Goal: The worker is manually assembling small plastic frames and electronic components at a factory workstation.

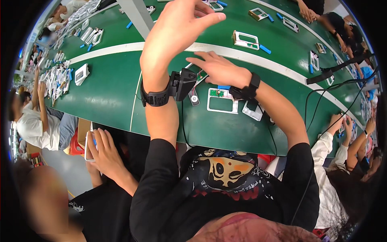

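Long green worktable [109, 88], pale upright post [136, 16], grey floor [83, 174]

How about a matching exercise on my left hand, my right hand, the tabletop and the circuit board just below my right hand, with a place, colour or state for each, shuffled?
Things
1. Left hand
2. Right hand
3. Tabletop
4. Circuit board

Descriptions
A. Within the outline of a white frame
B. Fingers pointing to the picture's left
C. Broad and green
D. Raised near the picture's upper edge

Pairs: 1-D, 2-B, 3-C, 4-A
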The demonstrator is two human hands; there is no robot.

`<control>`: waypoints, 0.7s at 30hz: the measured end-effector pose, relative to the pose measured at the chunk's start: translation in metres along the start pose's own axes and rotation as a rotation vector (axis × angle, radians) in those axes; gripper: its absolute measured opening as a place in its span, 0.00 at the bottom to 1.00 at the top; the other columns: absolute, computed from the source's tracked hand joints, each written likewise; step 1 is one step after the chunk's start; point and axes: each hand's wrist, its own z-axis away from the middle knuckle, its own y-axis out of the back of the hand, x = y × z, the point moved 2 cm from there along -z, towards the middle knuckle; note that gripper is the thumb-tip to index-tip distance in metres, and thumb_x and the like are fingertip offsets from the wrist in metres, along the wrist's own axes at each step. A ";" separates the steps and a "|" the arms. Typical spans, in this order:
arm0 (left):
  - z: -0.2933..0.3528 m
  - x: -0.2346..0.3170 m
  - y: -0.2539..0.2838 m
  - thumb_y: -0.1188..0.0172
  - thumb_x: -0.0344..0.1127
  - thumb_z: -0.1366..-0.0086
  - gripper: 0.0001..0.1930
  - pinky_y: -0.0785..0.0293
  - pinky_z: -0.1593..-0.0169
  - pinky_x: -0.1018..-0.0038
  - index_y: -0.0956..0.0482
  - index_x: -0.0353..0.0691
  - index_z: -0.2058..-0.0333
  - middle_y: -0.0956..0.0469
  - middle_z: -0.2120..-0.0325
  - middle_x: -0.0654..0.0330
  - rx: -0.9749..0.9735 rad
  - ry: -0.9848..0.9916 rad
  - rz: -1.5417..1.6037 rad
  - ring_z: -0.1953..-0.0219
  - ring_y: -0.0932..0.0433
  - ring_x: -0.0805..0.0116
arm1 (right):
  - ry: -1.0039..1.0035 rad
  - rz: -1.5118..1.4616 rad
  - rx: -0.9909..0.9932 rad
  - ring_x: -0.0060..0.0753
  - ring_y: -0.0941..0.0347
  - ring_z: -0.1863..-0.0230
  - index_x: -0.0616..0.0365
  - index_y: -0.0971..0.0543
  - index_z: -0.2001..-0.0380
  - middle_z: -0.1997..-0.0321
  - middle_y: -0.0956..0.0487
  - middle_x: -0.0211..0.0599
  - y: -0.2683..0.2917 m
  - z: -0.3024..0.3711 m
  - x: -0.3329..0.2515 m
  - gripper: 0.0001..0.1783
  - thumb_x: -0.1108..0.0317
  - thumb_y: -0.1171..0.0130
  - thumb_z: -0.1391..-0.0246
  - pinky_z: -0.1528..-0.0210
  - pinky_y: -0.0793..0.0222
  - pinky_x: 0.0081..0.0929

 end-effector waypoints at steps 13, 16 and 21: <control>-0.013 -0.022 -0.017 0.36 0.37 0.39 0.23 0.25 0.54 0.72 0.26 0.35 0.47 0.19 0.63 0.56 -0.026 -0.142 -0.204 0.58 0.20 0.67 | -0.291 -0.740 0.141 0.36 0.26 0.56 0.59 0.33 0.43 0.60 0.26 0.43 0.065 0.022 0.045 0.40 0.75 0.31 0.65 0.56 0.28 0.31; -0.014 -0.020 -0.031 0.34 0.39 0.41 0.26 0.24 0.55 0.72 0.27 0.33 0.47 0.20 0.62 0.53 0.117 -0.196 -0.392 0.57 0.20 0.66 | -0.414 -1.051 0.375 0.22 0.26 0.63 0.59 0.36 0.42 0.59 0.27 0.33 0.090 0.041 0.048 0.39 0.80 0.32 0.59 0.63 0.27 0.21; -0.023 -0.027 -0.065 0.31 0.38 0.43 0.28 0.23 0.62 0.74 0.28 0.29 0.47 0.20 0.62 0.51 -0.058 0.060 0.418 0.62 0.19 0.68 | -0.332 -0.874 0.688 0.25 0.24 0.63 0.59 0.38 0.41 0.62 0.27 0.32 0.119 0.061 0.043 0.38 0.82 0.35 0.57 0.65 0.25 0.20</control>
